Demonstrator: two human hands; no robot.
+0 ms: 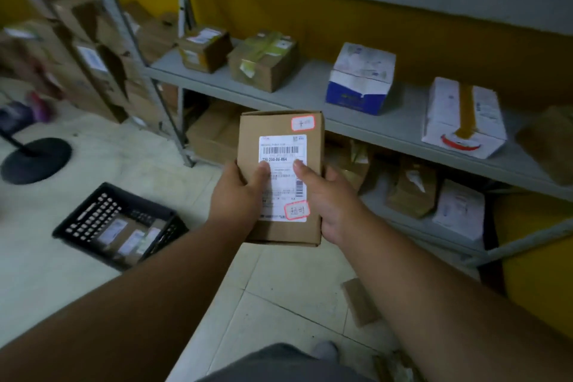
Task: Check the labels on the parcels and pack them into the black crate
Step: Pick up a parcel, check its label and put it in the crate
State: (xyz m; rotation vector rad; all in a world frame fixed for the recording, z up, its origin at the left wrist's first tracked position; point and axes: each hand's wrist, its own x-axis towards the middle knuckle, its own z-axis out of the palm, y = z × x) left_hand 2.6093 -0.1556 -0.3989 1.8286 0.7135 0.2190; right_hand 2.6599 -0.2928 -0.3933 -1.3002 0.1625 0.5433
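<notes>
On the pale tiled floor point(93, 257) at lower left sits the black perforated plastic crate point(90, 220), tilted toward the viewer's side and already carrying several brown parcels with white labels point(124, 237), their labelled faces turned up, so it appears to stand within easy reach of the shelving for dropping in checked items. At centre, a person's left hand point(235, 192) is closed around the left edge of a small brown cardboard parcel point(279, 177), thumb pressed across its front, while the right hand point(328, 195) grips the right edge the same way, fingers wrapped behind. Held upright between both hands and faced toward the head camera, the parcel shows its white printed shipping label point(282, 177) with barcode, plus two red-bordered stickers, one at the parcel's top right corner and one at the label's lower right, a hold that seems meant for reading the label before packing. The parcel hangs in the air, well apart from the crate and not yet packed. To the right, a grey metal shelf point(310, 93) carries more waiting parcels: brown taped cartons point(263, 62), a blue and white box point(361, 79) and a white box sealed with brown tape point(465, 118).
</notes>
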